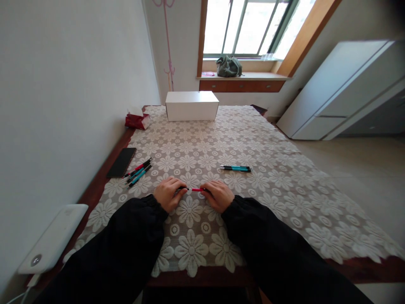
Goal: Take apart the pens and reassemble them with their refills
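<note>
Near the front edge of the worktop (284,177), the left hand (169,193) and right hand (218,195) each pinch one end of a red pen (195,189), seemingly pulling it apart, which needs a straight pull.

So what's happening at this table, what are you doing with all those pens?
A person in black sleeves holds a red pen between both hands, left hand at one end and right hand at the other, just above the lace tablecloth. A small bunch of red and teal pens lies to the left beside a black phone. Two teal pens lie to the right. A white box sits at the far end.
</note>
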A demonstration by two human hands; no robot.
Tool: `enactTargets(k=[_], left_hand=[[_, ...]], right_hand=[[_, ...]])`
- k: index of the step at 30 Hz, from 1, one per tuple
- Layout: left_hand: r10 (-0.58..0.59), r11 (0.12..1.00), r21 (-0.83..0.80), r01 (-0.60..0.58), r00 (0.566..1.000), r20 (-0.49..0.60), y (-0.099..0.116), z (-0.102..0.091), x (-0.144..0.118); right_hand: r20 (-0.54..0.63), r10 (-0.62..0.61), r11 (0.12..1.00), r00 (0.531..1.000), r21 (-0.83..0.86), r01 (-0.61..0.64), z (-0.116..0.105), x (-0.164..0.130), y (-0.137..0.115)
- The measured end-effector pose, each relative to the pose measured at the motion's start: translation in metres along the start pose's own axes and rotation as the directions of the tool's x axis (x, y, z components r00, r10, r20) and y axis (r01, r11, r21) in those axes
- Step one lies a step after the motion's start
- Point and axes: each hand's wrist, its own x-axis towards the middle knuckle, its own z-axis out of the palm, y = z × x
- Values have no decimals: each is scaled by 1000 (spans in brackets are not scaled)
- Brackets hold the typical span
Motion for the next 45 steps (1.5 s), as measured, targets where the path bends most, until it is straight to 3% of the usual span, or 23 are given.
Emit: enactTargets(k=[17, 34, 45], left_hand=[[-128, 989, 79, 129, 992, -11, 1, -5, 0], [-130, 986, 100, 131, 991, -20, -3, -2, 0], [-119, 987, 106, 118, 993, 7, -2, -3, 0]], right_hand=[[-52, 125, 979, 991, -158, -131, -8, 0, 18], [-177, -65, 979, 982, -201, 29, -7, -1, 24], [-198, -90, 969, 976, -242, 40, -10, -1, 21]])
